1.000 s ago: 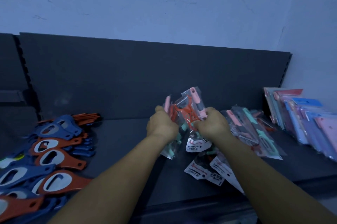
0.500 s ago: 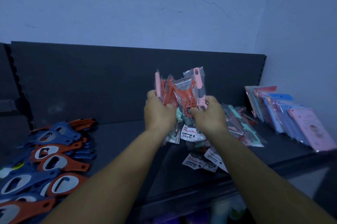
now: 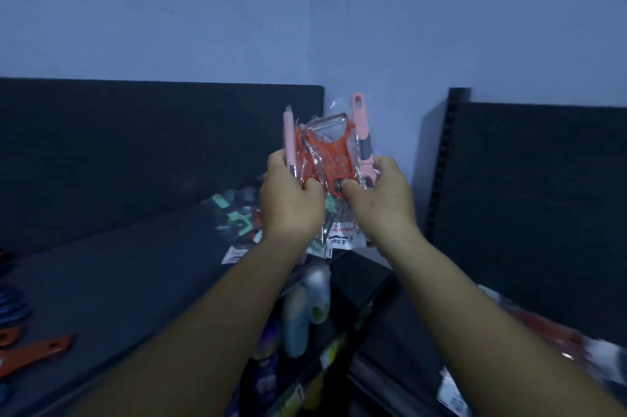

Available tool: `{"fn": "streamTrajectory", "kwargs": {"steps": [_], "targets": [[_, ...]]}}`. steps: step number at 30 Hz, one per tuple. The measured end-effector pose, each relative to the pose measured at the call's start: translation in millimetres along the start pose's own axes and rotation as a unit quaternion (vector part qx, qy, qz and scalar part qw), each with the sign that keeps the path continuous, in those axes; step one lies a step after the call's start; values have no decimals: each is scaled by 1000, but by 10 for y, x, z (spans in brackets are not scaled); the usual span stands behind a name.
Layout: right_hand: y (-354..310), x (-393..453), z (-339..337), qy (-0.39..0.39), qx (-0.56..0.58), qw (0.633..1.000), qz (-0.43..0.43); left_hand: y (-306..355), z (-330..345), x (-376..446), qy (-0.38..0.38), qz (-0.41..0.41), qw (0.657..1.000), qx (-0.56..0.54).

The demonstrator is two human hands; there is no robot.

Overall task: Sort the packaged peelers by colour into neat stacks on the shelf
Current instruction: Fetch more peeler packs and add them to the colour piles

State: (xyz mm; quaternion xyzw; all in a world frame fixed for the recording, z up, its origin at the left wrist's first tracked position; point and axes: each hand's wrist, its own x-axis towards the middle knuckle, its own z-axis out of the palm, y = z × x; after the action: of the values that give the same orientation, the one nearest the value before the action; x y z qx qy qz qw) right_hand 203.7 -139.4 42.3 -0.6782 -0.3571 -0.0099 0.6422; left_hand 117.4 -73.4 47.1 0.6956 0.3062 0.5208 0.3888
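The bundle of clear crinkly plastic packets holding orange and pink peelers (image 3: 327,158) is now being held higher and further right than a second ago — past the end of the dark matte shelf board (image 3: 112,284), in front of the pale wall, so the person is probably carrying it toward the next bay to sort. The left hand (image 3: 291,199) and right hand (image 3: 378,201) are both gripping its lower half, fingers curled round the slippery film. A loose heap of mint-green peeler packets (image 3: 239,218) is lying on the shelf behind — unsorted as yet.
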Motion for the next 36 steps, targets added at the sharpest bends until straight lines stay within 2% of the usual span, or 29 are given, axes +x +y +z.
{"fn": "streamTrajectory", "kwargs": {"steps": [11,16,21,28,36], "targets": [[453,-924,-2167,167,-89,977,97,664,1301,-1588,-206,41,975,-69],[677,-1547,-3248,214,-119,957,152,1018,1828,-2596,-293,23,952,-85],[830,-2177,-4298,247,-149,938,192,1388,2354,-3645,-348,-2,933,-93],[961,-2901,-5536,300,-181,904,245,1844,2973,-4877,-437,-47,892,-107],[1269,-3445,-6585,352,-217,847,335,2137,3676,-5919,-544,-70,832,-81]]}}
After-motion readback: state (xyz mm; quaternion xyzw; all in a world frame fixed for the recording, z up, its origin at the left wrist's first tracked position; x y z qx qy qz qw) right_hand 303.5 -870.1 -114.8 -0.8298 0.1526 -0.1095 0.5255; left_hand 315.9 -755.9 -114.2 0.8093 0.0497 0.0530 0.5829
